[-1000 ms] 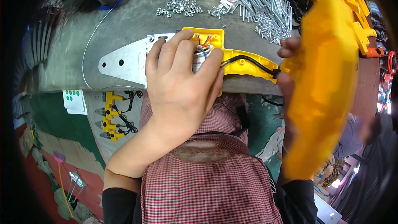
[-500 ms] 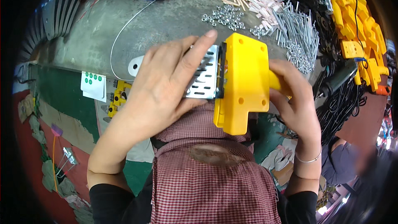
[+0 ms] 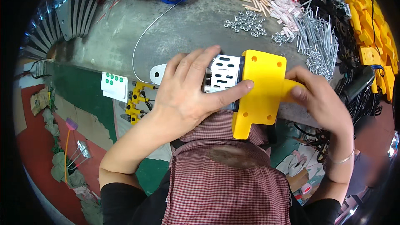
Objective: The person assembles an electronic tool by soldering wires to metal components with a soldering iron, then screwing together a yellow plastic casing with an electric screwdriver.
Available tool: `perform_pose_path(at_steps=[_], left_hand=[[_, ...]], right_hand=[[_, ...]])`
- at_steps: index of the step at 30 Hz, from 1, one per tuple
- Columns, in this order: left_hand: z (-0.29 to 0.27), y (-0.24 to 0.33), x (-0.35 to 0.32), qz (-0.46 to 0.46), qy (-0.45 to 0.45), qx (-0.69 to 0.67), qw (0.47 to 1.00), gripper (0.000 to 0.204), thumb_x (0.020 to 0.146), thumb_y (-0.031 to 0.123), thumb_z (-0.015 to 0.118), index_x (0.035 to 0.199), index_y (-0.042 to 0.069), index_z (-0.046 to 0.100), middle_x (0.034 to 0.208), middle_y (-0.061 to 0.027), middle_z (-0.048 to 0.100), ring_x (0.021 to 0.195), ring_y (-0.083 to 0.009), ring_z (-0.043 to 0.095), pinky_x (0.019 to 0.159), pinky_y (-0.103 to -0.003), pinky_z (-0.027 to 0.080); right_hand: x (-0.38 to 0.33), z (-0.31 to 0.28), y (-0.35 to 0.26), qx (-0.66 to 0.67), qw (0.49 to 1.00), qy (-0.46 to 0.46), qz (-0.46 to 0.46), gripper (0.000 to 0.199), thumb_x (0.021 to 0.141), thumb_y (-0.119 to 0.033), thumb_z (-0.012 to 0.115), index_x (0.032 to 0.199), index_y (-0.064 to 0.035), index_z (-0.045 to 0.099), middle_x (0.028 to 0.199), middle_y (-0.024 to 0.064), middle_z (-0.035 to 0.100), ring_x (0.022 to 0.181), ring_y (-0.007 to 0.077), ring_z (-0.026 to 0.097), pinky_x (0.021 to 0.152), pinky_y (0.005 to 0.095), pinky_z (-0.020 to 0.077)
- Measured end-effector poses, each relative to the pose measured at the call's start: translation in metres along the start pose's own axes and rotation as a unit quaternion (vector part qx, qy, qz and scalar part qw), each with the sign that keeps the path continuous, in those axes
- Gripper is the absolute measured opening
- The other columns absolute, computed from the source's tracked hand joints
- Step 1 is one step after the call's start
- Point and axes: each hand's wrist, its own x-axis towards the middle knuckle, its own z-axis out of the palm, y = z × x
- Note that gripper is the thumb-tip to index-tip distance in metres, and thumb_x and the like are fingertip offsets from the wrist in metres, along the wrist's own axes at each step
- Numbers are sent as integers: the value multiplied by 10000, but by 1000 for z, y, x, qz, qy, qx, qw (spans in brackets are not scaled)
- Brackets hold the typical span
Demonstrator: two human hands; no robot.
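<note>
Yellow tool (image 3: 263,87), clamped in left hand (image 3: 186,88) and right hand (image 3: 323,100), lies crosswise, metal tip (image 3: 160,71) pointing left.

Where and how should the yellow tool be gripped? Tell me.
By the handle, probably best from the right: it juts out on that side, narrower than the broad case, and the right hand is curled around it.

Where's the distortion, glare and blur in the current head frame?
Head view: front edge of the grey bench bends, corners go black; bright highlights on the slotted metal guard; yellow housing fairly crisp, patch at far right blurred.
</note>
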Motion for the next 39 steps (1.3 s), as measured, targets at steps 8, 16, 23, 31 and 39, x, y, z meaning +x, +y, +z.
perform_pose_path(at_steps=[8, 16, 23, 31, 39], left_hand=[[2, -1, -1, 16, 22, 22, 999, 735, 575, 116, 820, 1251, 334, 633, 1366, -199, 485, 1169, -384, 531, 930, -489, 416], [-45, 38, 2, -40, 43, -87, 994, 695, 694, 316, 811, 1294, 55, 578, 1334, -231, 525, 1201, -401, 516, 1002, -503, 386], [-69, 78, 16, -43, -14, -83, 996, 699, 722, 377, 800, 1256, -22, 592, 1187, -178, 642, 1055, -334, 624, 900, -382, 468], [-64, 91, 18, -12, -3, -69, 998, 631, 718, 329, 812, 1218, -6, 622, 1125, -165, 669, 991, -302, 652, 872, -365, 490], [-63, 64, 46, -140, -56, -210, 966, 461, 834, 214, 689, 1202, -51, 606, 1021, -111, 661, 930, -180, 620, 826, -294, 485]], right_hand=[[4, 16, 24, -125, 984, 85, -98, 384, 874, -373, 695, 795, -7, 612, 637, 194, 584, 626, 412, 579, 563, 417, 467], [-20, 24, 27, -262, 879, 251, -308, 456, 671, -447, 809, 796, -76, 577, 668, 93, 549, 590, 305, 581, 502, 375, 452], [-45, 27, 35, -293, 790, 371, -390, 519, 611, -475, 835, 835, -70, 602, 649, 39, 493, 541, 218, 531, 466, 330, 430], [-48, 30, 45, -270, 802, 382, -371, 520, 560, -477, 832, 740, -87, 538, 662, 46, 463, 558, 225, 498, 479, 334, 407], [-38, 25, 36, -214, 878, 304, -300, 499, 741, -528, 740, 766, -59, 573, 719, 101, 566, 646, 302, 609, 560, 388, 470]])
